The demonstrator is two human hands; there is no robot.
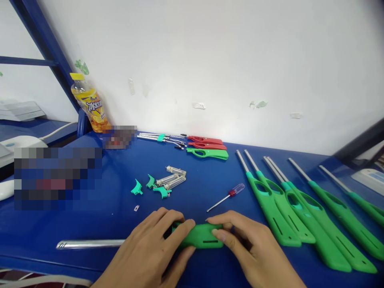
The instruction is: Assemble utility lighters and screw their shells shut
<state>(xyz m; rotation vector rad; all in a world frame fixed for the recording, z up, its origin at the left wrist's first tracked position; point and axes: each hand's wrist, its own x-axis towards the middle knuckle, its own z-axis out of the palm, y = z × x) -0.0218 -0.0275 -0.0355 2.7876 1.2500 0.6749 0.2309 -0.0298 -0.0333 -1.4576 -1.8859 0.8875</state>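
Note:
A green long-necked gas lighter [207, 236] lies sideways between my hands near the table's front edge, its metal barrel pointing left. My left hand [153, 244] wraps round the handle's trigger end and hides most of it. With thumb and fingertips, my right hand [249, 244] pinches the handle's butt end. Just beyond my hands is a small screwdriver [226, 197] with a clear and red handle. Turquoise triggers [162, 192] and clear fuel tubes [175, 180] lie loose behind my left hand. A tiny pale part [137, 208] sits nearby.
Several green lighters [276, 208] fan out on the right. At the back lie red handle shells [207, 143], a green shell [207, 153] and metal barrels with wires [154, 137]. A drink bottle [91, 104] stands at back left against the wall. The blue table [120, 220] carries everything.

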